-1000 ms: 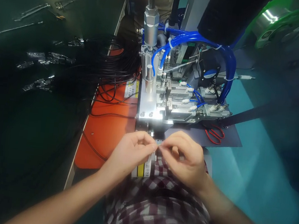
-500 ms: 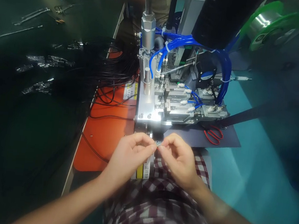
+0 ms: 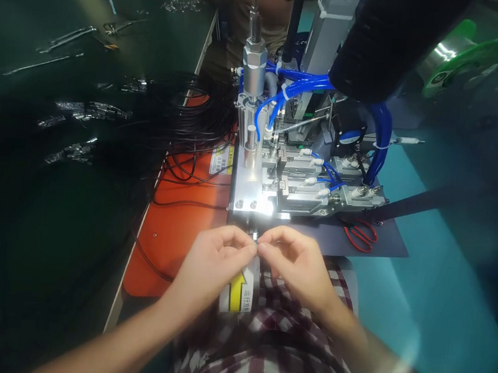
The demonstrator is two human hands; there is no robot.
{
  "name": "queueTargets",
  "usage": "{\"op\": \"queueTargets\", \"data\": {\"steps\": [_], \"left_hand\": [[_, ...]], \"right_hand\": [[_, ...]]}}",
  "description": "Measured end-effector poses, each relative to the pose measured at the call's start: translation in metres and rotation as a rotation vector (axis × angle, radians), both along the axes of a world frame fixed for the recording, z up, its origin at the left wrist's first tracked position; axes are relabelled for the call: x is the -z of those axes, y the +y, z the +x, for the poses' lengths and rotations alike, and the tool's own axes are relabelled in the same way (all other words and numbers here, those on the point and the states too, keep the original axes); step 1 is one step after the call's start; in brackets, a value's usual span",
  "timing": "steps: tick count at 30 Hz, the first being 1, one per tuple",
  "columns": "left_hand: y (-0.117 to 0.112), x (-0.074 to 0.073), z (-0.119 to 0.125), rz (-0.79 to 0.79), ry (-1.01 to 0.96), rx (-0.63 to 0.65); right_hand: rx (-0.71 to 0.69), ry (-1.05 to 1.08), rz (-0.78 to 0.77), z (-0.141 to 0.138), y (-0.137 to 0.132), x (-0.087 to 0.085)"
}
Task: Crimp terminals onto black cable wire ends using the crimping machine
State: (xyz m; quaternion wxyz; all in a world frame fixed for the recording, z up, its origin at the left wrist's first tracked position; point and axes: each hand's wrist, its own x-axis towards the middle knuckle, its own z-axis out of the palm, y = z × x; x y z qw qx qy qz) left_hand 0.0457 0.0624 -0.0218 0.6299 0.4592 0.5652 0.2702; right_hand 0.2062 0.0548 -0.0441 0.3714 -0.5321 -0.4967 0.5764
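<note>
My left hand (image 3: pixel 212 263) pinches with thumb and forefinger in front of the machine (image 3: pixel 303 198). Facing it, my right hand (image 3: pixel 300 266) holds the same kind of pinch, and the fingertips of both nearly meet. Whatever is between them is tiny and mostly hidden by the fingers, so its kind cannot be made out. Below the fingertips is a white label (image 3: pixel 246 299) with a yellow arrow. Just beyond them stands the front edge of the machine's shiny metal block (image 3: pixel 248 195).
Black cables (image 3: pixel 198 113) lie across the orange plate (image 3: pixel 156 260) at left, their metal ends on the dark table. Red-handled cutters (image 3: pixel 362 237) lie at right. Blue tubes (image 3: pixel 308 85) arch over the machine. A green spool (image 3: pixel 461 66) and another person (image 3: pixel 271 11) are behind.
My fingertips have come closer together, covering the thin little piece that showed between them before. The surroundings have shifted slightly right and down in view.
</note>
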Motion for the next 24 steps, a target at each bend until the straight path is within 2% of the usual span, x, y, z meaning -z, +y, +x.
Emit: {"op": "queueTargets", "data": {"steps": [2,3,6,7,8,9,10,13,15,19,24], "left_hand": [[-0.001,0.003,0.000,0.094,0.073,0.034],[-0.002,0.005,-0.001,0.206,0.143,0.046],[-0.007,0.011,-0.002,0.671,0.395,0.082],[-0.008,0.012,-0.003,0.769,0.440,0.099],[-0.008,0.011,-0.003,0.790,0.445,0.109],[-0.007,0.010,-0.004,0.730,0.408,0.106],[-0.005,0.008,-0.005,0.606,0.342,0.089],[0.005,0.001,-0.007,0.158,0.104,-0.017],[0.009,-0.001,-0.008,0.004,0.015,-0.049],[0.010,0.000,-0.006,-0.096,-0.015,-0.026],[0.005,0.001,-0.001,-0.030,-0.027,-0.034]], "right_hand": [[0.007,-0.062,0.064,-0.002,-0.002,0.001],[0.014,-0.117,0.140,-0.003,-0.003,0.002],[0.045,-0.326,0.459,-0.004,-0.004,0.004],[0.054,-0.364,0.518,-0.004,-0.004,0.005],[0.057,-0.364,0.513,-0.004,-0.003,0.006],[0.052,-0.322,0.443,-0.003,-0.002,0.006],[0.045,-0.250,0.327,-0.003,-0.001,0.006],[0.022,-0.020,-0.005,0.001,0.004,0.003],[0.035,0.033,-0.059,0.003,0.005,0.000],[0.051,0.013,-0.032,0.001,0.003,-0.004],[0.051,0.003,-0.075,-0.005,0.003,-0.003]]}}
